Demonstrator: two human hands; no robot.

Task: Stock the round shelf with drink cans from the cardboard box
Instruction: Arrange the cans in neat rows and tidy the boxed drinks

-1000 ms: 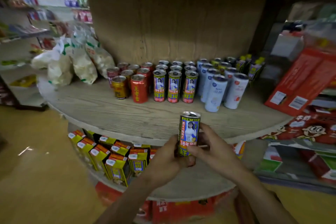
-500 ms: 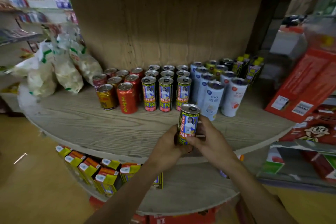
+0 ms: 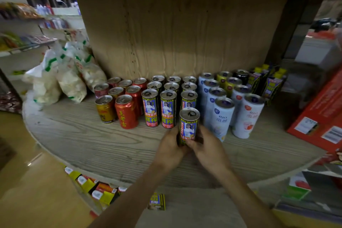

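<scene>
Fingers (image 3: 193,144) of left hand (image 3: 169,147) and right hand (image 3: 207,147) wrapped round lower half of can (image 3: 189,124), frame centre, front of round shelf (image 3: 83,140) row. Stiff, slick, probably full-heavy; best gripped mid-body.

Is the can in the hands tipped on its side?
No, the can is upright between the left hand and right hand, its top facing up.

Dim shop — a glossy tan floor (image 3: 26,196) at left, blurred wall racks (image 3: 24,48) of packaged goods beyond it.
</scene>
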